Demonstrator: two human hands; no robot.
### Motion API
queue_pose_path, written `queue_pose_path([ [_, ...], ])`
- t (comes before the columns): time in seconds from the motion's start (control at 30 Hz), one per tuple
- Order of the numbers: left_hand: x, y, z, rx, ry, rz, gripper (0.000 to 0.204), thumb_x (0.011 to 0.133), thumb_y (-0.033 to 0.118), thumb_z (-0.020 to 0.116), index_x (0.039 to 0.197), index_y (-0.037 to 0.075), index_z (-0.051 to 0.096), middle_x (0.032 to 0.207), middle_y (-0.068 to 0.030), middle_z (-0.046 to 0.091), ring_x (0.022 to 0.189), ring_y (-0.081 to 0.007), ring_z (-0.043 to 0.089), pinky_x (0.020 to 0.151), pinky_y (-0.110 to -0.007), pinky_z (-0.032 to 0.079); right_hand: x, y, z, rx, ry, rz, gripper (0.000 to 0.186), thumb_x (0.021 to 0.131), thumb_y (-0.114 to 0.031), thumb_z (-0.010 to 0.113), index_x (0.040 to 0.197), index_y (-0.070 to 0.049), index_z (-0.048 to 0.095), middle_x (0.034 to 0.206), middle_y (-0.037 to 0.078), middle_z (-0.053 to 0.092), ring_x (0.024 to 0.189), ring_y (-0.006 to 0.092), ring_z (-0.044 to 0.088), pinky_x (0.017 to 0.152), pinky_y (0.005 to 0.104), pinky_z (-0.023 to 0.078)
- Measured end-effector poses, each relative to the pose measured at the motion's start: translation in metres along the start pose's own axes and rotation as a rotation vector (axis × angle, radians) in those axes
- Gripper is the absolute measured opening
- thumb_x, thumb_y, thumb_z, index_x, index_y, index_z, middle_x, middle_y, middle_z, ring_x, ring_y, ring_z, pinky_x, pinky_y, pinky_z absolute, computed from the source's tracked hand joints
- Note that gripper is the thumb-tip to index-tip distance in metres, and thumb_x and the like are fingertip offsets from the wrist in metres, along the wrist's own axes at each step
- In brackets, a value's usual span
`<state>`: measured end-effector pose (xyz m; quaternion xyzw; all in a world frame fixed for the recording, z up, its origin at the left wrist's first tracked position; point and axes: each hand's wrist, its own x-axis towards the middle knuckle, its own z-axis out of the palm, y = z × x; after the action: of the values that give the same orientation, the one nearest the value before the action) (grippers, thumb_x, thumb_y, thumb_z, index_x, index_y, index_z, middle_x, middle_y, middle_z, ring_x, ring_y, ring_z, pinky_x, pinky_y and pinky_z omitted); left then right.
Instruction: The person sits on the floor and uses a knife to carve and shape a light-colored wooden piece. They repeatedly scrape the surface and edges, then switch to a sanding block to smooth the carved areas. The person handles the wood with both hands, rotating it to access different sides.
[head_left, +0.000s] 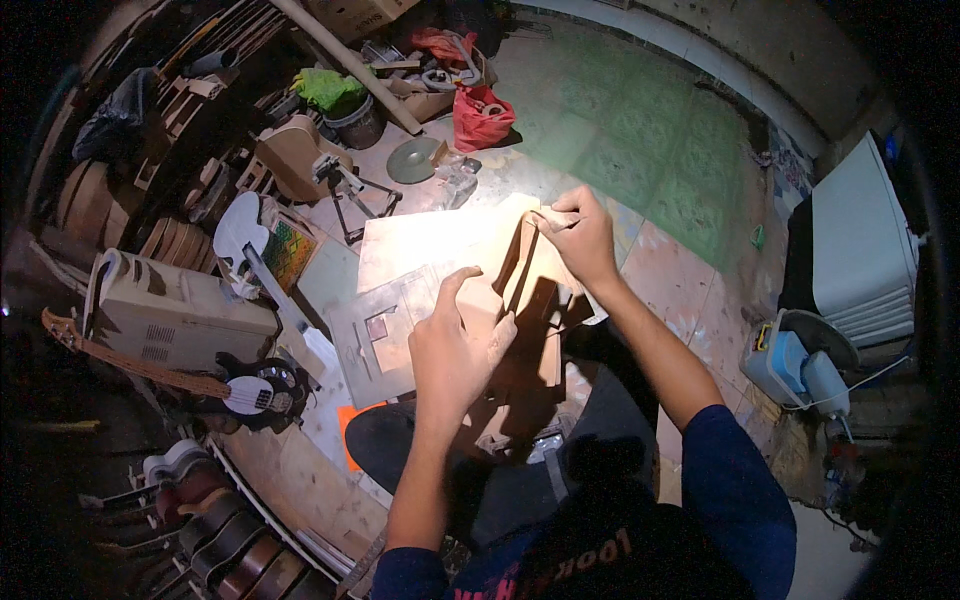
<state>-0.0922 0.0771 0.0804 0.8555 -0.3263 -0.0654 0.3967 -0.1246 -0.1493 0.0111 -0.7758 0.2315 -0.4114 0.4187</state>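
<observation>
My left hand [448,345] is closed round a pale wooden block [482,303], with the thumb along its near side. Farther right, my right hand [582,240] pinches the upper end of a thin, pale wooden piece [540,285] that stands up and slants toward me. Dark shadow between the two hides where they touch. Under and beyond my hands lies a broad pale board [400,238], glaring in the lamp light. A clear, flat template-like sheet [362,345] with cut-outs overlaps its near left side.
At the left lie an electric guitar [250,390], a white guitar-shaped body [240,228] and several dark guitar bodies [225,525]. A small tripod [350,190], a round disc [410,160] and a red bag [482,118] stand beyond. A grey tub [790,360] is at the right.
</observation>
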Motion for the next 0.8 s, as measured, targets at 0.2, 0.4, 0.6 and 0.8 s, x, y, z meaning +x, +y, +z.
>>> queue_pose_path([
  [0.2, -0.001, 0.004, -0.002, -0.059, -0.007, -0.016, 0.054, 0.076, 0.028, 0.076, 0.125, 0.012, 0.057, 0.083, -0.0212, 0.070, 0.078, -0.0402, 0.070, 0.073, -0.045, 0.054, -0.013, 0.010, 0.006, -0.060, -0.091, -0.035, 0.031, 0.074, -0.015, 0.083, 0.082, -0.003, 0.056, 0.078, 0.012, 0.062, 0.074, 0.0224, 0.063, 0.068, 0.0338, 0.049],
  [0.4, 0.003, 0.015, -0.010, 0.004, -0.135, -0.153, 0.056, 0.075, 0.028, 0.076, 0.125, 0.012, 0.057, 0.082, -0.0218, 0.070, 0.077, -0.0393, 0.070, 0.073, -0.044, 0.054, -0.030, 0.010, 0.009, 0.047, -0.115, -0.083, 0.030, 0.076, -0.017, 0.083, 0.083, -0.004, 0.057, 0.079, 0.009, 0.061, 0.074, 0.0195, 0.060, 0.067, 0.0321, 0.048],
  [0.6, 0.003, 0.009, -0.002, -0.006, -0.057, -0.070, 0.056, 0.075, 0.027, 0.076, 0.126, 0.012, 0.057, 0.081, -0.0223, 0.069, 0.076, -0.0403, 0.069, 0.073, -0.045, 0.054, -0.029, 0.014, 0.008, 0.017, -0.088, -0.035, 0.028, 0.074, -0.016, 0.081, 0.082, -0.003, 0.057, 0.077, 0.012, 0.060, 0.074, 0.0258, 0.062, 0.068, 0.0362, 0.049],
  [0.8, 0.005, 0.011, -0.004, -0.009, -0.062, -0.064, 0.056, 0.075, 0.027, 0.076, 0.126, 0.012, 0.057, 0.082, -0.0214, 0.070, 0.077, -0.0398, 0.069, 0.074, -0.045, 0.054, -0.006, 0.002, 0.000, -0.013, -0.027, 0.025, 0.029, 0.074, -0.015, 0.081, 0.079, -0.003, 0.055, 0.075, 0.012, 0.060, 0.072, 0.0265, 0.062, 0.066, 0.0374, 0.049],
])
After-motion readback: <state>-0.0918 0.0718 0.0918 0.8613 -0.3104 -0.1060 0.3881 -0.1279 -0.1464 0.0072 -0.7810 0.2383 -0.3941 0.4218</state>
